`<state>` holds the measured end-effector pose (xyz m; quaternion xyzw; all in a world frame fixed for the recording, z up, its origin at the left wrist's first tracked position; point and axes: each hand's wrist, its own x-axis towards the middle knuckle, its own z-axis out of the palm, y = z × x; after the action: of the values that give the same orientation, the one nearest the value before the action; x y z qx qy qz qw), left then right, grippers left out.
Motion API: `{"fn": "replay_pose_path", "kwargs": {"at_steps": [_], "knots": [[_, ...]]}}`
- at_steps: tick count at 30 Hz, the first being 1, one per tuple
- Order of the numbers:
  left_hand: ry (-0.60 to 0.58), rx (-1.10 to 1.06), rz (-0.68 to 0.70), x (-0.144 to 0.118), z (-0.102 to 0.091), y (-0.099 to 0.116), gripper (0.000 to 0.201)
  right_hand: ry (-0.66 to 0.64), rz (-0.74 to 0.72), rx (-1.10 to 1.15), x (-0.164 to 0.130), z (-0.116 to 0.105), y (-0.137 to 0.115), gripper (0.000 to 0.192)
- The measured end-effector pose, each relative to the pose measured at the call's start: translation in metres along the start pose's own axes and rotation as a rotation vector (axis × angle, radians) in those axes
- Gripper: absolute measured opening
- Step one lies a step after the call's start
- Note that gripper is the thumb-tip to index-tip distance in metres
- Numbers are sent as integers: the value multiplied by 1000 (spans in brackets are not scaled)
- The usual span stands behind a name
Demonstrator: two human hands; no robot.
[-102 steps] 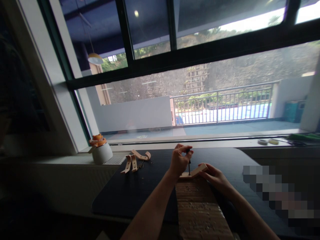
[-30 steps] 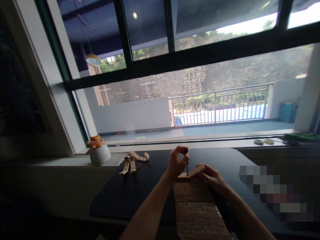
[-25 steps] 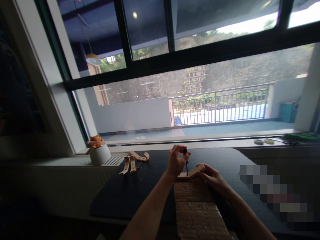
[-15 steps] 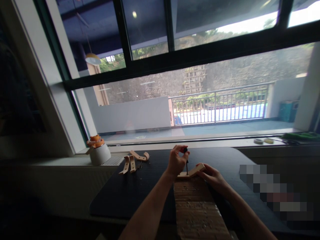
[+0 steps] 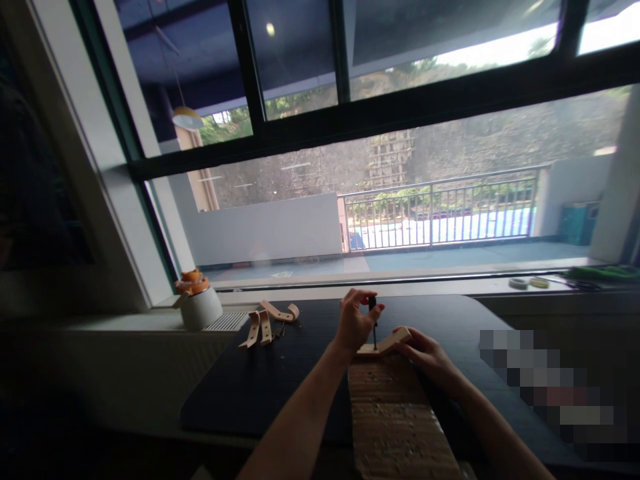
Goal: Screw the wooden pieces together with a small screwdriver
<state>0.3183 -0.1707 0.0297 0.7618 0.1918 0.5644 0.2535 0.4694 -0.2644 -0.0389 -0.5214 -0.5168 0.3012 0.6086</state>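
Observation:
My left hand [image 5: 354, 322] pinches the dark handle of a small screwdriver [image 5: 373, 320] that stands upright, tip down on a curved wooden hook piece [image 5: 387, 344]. That piece lies on the far end of a rough wooden board [image 5: 395, 420] on the dark table [image 5: 260, 380]. My right hand [image 5: 429, 355] presses on the raised right end of the hook piece and holds it steady. Both forearms reach in from the bottom edge.
Several more wooden hook pieces [image 5: 267, 321] and small screws lie on the table's far left. A white pot with an orange top [image 5: 199, 301] stands on the windowsill. Tape rolls [image 5: 527, 283] and green items [image 5: 603, 273] sit on the sill at right. A blurred patch covers the right side.
My left hand's fingers have shifted around the screwdriver handle, turning it in place. The right hand and the hook piece stay where they were.

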Motion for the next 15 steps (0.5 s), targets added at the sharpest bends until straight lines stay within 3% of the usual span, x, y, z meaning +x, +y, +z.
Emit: {"fn": "replay_pose_path", "kwargs": {"at_steps": [15], "knots": [[-28, -28, 21, -1, 1, 3, 18, -17, -2, 4, 1, -1, 4, 54]]}}
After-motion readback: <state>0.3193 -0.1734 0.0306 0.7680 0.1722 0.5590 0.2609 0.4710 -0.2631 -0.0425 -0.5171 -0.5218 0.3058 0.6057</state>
